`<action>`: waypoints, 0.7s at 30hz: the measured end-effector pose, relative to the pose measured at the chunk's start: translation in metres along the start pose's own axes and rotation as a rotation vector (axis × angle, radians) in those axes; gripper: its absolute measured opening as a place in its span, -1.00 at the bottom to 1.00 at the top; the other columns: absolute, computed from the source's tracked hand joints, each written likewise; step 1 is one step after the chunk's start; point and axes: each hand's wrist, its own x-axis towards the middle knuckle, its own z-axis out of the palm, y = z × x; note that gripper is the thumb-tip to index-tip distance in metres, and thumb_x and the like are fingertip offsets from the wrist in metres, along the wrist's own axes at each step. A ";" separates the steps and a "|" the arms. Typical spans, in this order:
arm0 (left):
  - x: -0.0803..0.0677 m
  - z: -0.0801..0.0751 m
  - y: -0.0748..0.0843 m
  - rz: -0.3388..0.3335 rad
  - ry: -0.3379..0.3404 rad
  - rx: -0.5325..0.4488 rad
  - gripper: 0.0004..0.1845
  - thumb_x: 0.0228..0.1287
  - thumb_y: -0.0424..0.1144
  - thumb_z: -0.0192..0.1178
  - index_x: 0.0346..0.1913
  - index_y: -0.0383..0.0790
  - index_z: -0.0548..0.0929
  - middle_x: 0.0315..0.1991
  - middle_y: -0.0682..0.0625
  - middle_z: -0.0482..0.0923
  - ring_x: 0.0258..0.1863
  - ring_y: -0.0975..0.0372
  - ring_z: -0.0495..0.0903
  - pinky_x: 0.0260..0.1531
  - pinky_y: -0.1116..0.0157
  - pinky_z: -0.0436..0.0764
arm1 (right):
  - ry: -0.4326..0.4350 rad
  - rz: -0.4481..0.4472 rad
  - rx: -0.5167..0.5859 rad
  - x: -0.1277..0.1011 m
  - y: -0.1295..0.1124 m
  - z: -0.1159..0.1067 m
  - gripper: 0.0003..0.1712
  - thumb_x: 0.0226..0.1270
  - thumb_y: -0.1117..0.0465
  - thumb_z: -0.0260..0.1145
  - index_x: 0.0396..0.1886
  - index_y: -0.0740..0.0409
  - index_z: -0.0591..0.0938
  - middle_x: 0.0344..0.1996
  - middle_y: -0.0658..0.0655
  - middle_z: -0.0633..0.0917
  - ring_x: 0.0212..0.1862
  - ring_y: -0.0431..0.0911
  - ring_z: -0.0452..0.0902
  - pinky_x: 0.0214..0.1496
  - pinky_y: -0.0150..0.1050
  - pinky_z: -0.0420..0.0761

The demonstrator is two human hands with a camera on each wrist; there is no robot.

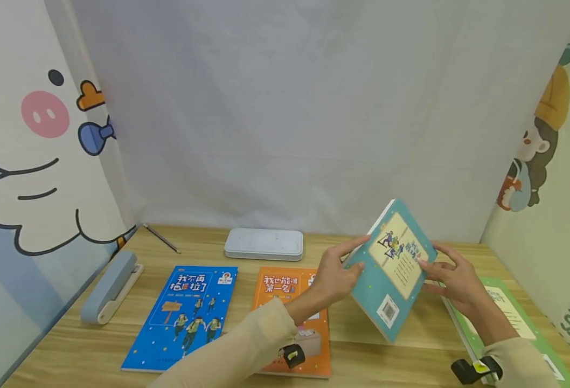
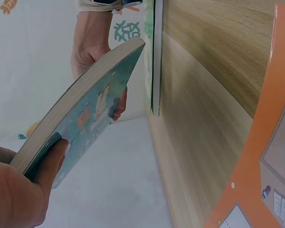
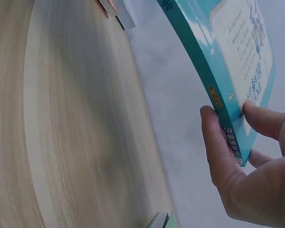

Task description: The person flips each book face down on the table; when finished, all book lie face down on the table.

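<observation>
A teal paperback book [image 1: 395, 269] is held up tilted above the table, its back cover with a barcode and cream panel facing the head camera. My left hand [image 1: 339, 272] grips its left edge, thumb on the back cover and fingers underneath. At the opposite edge my right hand [image 1: 454, 277] pinches it; in the right wrist view the thumb presses the back cover and the fingers wrap the spine. The left wrist view shows the page edges and part of the illustrated front cover of the teal book [image 2: 85, 114].
On the wooden table [image 1: 362, 353] lie a blue book [image 1: 168, 328], an orange book [image 1: 319, 345] partly behind my left arm, and a green book [image 1: 522, 318] under my right arm. A stapler [image 1: 112, 288], a pencil [image 1: 161, 238] and a pale case [image 1: 264, 243] lie farther back.
</observation>
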 end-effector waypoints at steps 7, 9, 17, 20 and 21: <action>0.000 -0.004 -0.001 -0.065 -0.006 -0.051 -0.43 0.29 -0.57 0.12 0.33 -0.09 0.56 0.37 -0.24 0.43 -0.37 0.22 0.71 -0.39 0.34 0.74 | -0.057 -0.005 0.041 -0.001 0.000 -0.009 -0.24 0.45 0.28 0.27 0.51 -0.17 0.16 -0.28 -0.08 0.61 -0.22 -0.22 0.67 -0.16 -0.27 0.74; 0.001 -0.004 -0.001 -0.080 -0.014 -0.036 -0.42 0.26 -0.57 0.13 0.32 -0.11 0.56 0.33 -0.26 0.45 -0.39 0.25 0.68 -0.41 0.35 0.73 | -0.057 -0.008 0.031 0.000 0.000 -0.010 -0.24 0.44 0.29 0.27 0.50 -0.16 0.17 -0.27 -0.07 0.61 -0.22 -0.22 0.67 -0.17 -0.28 0.74; -0.001 -0.003 -0.006 -0.167 -0.034 0.043 -0.32 0.09 -0.59 0.18 0.31 -0.03 0.59 0.22 -0.32 0.49 -0.48 0.29 0.60 -0.50 0.37 0.69 | -0.064 -0.018 0.001 -0.001 -0.002 -0.014 -0.38 0.43 0.30 0.28 0.37 -0.17 0.30 -0.29 -0.06 0.61 -0.25 -0.21 0.66 -0.19 -0.27 0.74; -0.002 -0.003 -0.007 -0.198 -0.040 0.048 -0.32 0.08 -0.58 0.21 0.30 -0.02 0.60 0.21 -0.31 0.51 -0.49 0.26 0.64 -0.47 0.33 0.72 | -0.067 -0.018 -0.024 0.000 -0.003 -0.016 -0.40 0.43 0.32 0.28 0.34 -0.21 0.33 -0.27 -0.07 0.60 -0.26 -0.19 0.67 -0.19 -0.26 0.74; -0.002 -0.002 -0.007 -0.209 -0.041 0.058 -0.34 0.09 -0.57 0.24 0.28 -0.02 0.61 0.19 -0.30 0.52 -0.47 0.26 0.64 -0.46 0.33 0.73 | -0.068 -0.019 -0.036 0.000 -0.003 -0.016 -0.40 0.43 0.32 0.28 0.32 -0.22 0.33 -0.26 -0.06 0.60 -0.26 -0.19 0.67 -0.19 -0.25 0.74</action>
